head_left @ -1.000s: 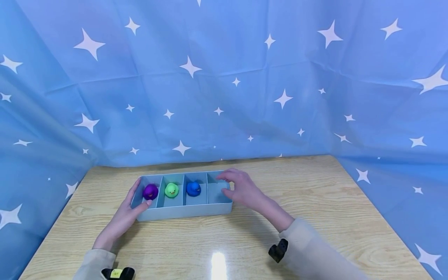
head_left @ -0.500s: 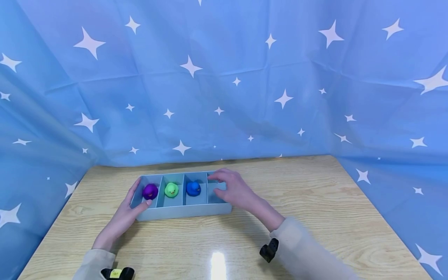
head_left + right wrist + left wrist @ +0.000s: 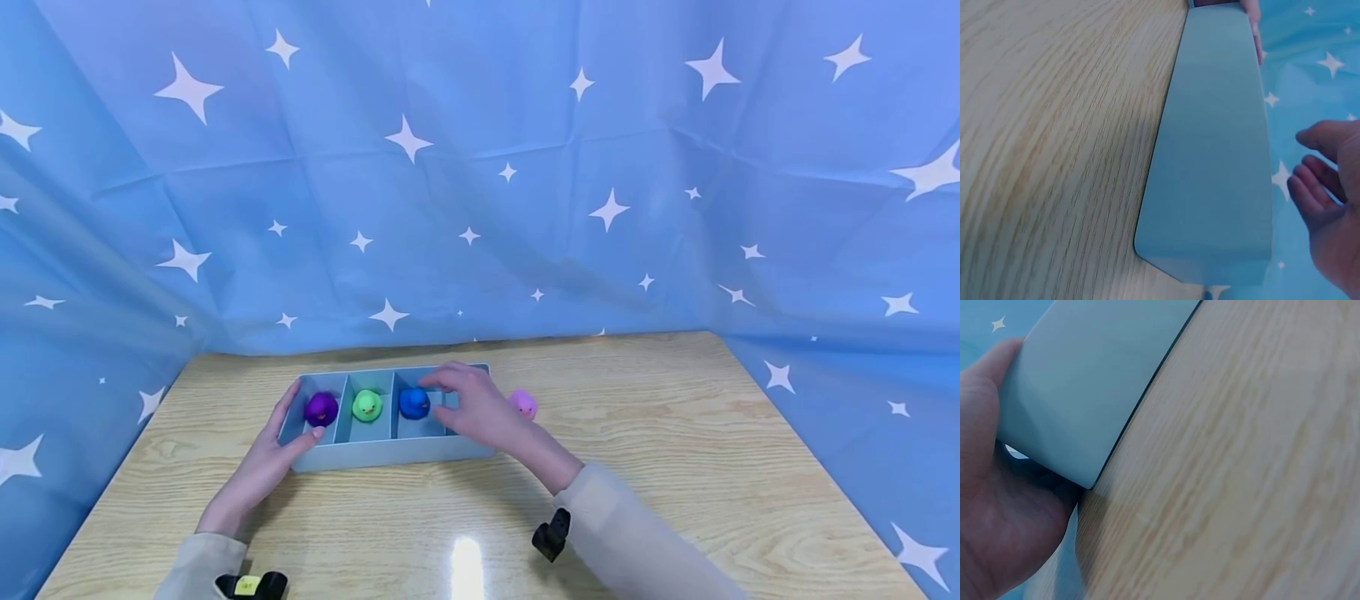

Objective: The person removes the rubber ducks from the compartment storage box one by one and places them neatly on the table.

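Observation:
A light blue tray (image 3: 390, 452) with four compartments holds, from the left, a purple duck (image 3: 321, 409), a green duck (image 3: 367, 406) and a blue duck (image 3: 414, 403). My left hand (image 3: 258, 471) grips the tray's left end, thumb on the near rim; the left wrist view has this hand (image 3: 991, 506) against the tray wall (image 3: 1091, 394). Above the rightmost compartment hovers my right hand (image 3: 480, 408), fingers bent and apart near the blue duck, nothing between them. The right wrist view puts this hand (image 3: 1332, 194) beside the tray wall (image 3: 1216, 144).
A pink duck (image 3: 523, 405) lies on the wooden table (image 3: 675, 433), just right of the tray and behind my right wrist. Blue cloth with white stars (image 3: 480, 183) hangs behind the table and at both sides.
My right hand has moved left over the tray, from its rightmost compartment towards the blue duck. The pink duck has come into view behind it. My left hand has stayed on the tray.

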Tool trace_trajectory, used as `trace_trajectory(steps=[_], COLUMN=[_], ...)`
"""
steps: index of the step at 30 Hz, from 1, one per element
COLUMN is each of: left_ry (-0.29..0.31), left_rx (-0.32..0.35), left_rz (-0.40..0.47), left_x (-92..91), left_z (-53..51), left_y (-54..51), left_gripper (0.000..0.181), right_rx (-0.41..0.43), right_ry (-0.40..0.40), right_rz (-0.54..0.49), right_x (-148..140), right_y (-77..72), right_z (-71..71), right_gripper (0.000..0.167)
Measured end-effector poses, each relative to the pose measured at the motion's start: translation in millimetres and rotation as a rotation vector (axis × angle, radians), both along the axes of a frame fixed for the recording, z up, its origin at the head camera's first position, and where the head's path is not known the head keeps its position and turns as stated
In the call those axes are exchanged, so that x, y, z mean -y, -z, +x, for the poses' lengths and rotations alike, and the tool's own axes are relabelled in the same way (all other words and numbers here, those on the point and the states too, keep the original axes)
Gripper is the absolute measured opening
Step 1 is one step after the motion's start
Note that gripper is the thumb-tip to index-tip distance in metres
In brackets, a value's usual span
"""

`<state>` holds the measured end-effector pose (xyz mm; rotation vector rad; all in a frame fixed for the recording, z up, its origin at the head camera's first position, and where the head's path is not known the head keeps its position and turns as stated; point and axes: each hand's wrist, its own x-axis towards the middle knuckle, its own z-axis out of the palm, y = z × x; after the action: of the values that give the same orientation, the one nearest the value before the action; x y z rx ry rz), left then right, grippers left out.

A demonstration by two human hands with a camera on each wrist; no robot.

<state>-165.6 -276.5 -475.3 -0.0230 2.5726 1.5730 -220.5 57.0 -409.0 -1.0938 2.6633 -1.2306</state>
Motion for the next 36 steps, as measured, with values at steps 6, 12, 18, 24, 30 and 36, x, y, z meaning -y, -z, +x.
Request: trace_trajectory(steps=[6, 12, 18, 24, 30, 36], left_ry=[0.0, 0.004, 0.009, 0.01, 0.01, 0.008], left_rx=[-0.004, -0.006, -0.015, -0.015, -0.022, -0.019], left_rz=[0.005, 0.008, 0.011, 0.014, 0.011, 0.005], left_x=[0.2, 0.4, 0.0, -0.5, -0.6, -1.0], left_z=[-0.4, 0.6, 0.6, 0.7, 1.0, 1.1], left_y=[0.9, 0.1, -0.7, -1.8, -2.4, -1.8], left_gripper=[0.094, 0.094, 0.094, 0.094, 0.094, 0.094], right_rx=[-0.012, 0.013, 0.017, 0.027, 0.063, 0.051], right_ry=[0.002, 0.006, 0.01, 0.016, 0.009, 0.011], right_rz=[-0.01, -0.026, -0.014, -0.016, -0.014, 0.019], right_x=[4, 12, 21, 25, 27, 29], right_y=[-4.3, -9.3, -8.8, -6.9, -6.5, -7.0], right_z=[-3.0, -6.1, -6.9, -7.5, -8.2, -10.0], right_gripper=[0.035, 0.036, 0.036, 0.036, 0.037, 0.037])
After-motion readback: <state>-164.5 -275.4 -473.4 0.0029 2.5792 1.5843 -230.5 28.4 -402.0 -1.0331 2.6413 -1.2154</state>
